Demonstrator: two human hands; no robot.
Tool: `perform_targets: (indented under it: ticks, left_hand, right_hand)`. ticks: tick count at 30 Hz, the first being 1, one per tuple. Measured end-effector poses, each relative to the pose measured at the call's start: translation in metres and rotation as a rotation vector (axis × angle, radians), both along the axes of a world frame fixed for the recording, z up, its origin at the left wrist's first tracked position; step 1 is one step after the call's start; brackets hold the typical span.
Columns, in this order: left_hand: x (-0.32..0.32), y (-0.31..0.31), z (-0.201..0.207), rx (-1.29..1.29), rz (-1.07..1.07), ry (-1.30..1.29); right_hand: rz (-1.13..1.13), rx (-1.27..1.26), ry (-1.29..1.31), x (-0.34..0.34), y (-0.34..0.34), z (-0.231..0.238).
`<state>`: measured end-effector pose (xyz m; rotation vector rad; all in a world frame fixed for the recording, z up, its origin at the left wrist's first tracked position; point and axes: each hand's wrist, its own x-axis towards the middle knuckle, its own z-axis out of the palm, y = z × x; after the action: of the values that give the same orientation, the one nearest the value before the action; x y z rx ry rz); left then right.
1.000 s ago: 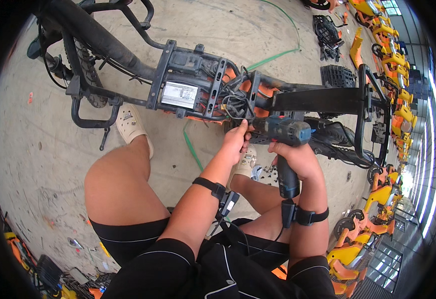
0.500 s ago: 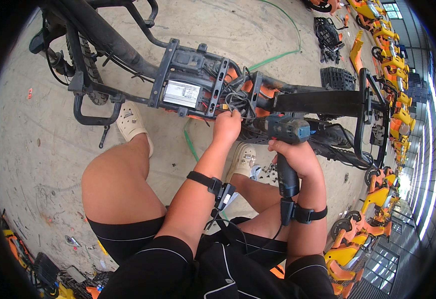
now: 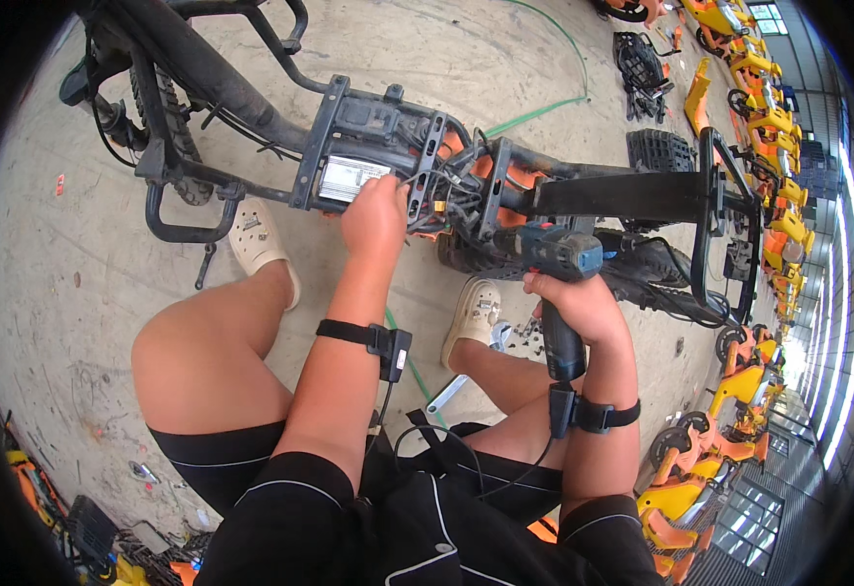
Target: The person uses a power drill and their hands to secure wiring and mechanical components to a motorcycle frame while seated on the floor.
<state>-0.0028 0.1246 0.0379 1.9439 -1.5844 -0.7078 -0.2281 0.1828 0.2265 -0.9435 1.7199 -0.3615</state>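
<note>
Concrete floor; right hand around drill, left hand outstretched by silver box, grip unclear

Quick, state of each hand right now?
Left hand: beside the silver box; whether it holds anything cannot be told.
Right hand: closed, holding the power drill.

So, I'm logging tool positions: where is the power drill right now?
In the head view, right of centre, the power drill is gripped in the right hand, its body appearing just below the wide, flat black bar.
</note>
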Motion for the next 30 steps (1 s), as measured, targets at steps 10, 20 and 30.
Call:
perform_targets:
  ticks: [10, 20, 30]
  left_hand:
    - [-0.023, 0.038, -0.019, -0.169, 0.069, 0.063]
    - [-0.059, 0.087, -0.015, -0.263, -0.109, 0.342]
    - [-0.054, 0.146, -0.076, 0.280, -0.413, 0.185]
  right_hand:
    - [-0.011, 0.028, -0.051, 0.003, -0.010, 0.005]
    - [0.025, 0.143, -0.017, 0.017, -0.045, 0.014]
    - [0.026, 0.173, 0.135, 0.036, -0.035, 0.013]
